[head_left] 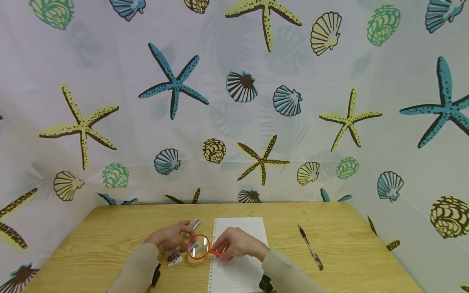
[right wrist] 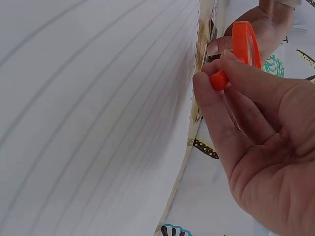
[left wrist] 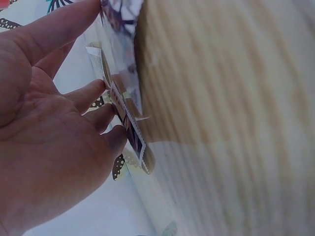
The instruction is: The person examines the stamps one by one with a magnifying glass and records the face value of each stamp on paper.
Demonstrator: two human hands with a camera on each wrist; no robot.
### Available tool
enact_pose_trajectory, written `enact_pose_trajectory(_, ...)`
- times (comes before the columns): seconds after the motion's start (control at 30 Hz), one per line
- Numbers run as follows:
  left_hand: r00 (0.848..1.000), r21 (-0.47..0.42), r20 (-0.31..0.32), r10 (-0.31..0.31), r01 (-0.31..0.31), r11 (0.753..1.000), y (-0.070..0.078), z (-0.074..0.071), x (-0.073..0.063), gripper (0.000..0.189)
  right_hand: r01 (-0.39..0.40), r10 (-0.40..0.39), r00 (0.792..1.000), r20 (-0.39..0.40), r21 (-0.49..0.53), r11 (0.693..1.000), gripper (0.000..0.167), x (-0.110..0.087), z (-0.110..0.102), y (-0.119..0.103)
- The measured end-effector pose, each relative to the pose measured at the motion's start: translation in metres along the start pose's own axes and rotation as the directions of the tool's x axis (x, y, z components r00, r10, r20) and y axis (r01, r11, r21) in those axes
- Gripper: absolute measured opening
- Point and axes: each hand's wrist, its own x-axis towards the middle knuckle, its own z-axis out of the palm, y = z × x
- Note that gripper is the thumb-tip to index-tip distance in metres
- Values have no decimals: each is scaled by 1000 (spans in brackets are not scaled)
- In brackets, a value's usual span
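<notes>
My right hand (head_left: 234, 244) pinches the orange handle of a round magnifying glass (head_left: 209, 248) between thumb and fingers, over the notebook paper's left edge. Its lens overlaps the fingertips of my left hand (head_left: 172, 236) in the head view, and a small printed piece shows through it. The left fingers reach out low over the table. In the left wrist view, they lie right at a postage stamp (left wrist: 129, 123) with a perforated edge, the thumb near another printed piece (left wrist: 120, 24). A dark-patterned stamp (head_left: 174, 257) lies beside the left hand; a further slip (head_left: 196, 223) lies beyond its fingers.
A lined sheet of paper (head_left: 238, 272) with punched holes lies on the wooden table (head_left: 117, 240), under the right hand. To its right lies a black-capped clear pen (head_left: 310, 247). A curtain (head_left: 220, 179) printed with starfish and shells stands behind and at both sides.
</notes>
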Motion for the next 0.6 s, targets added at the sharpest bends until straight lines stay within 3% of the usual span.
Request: enact_pose_trajectory(0.6, 1000, 2, -2, -12, 12, 1000, -3, -1, 2, 33, -16, 16, 1000, -13, 19, 1000, 27, -2, 1, 4)
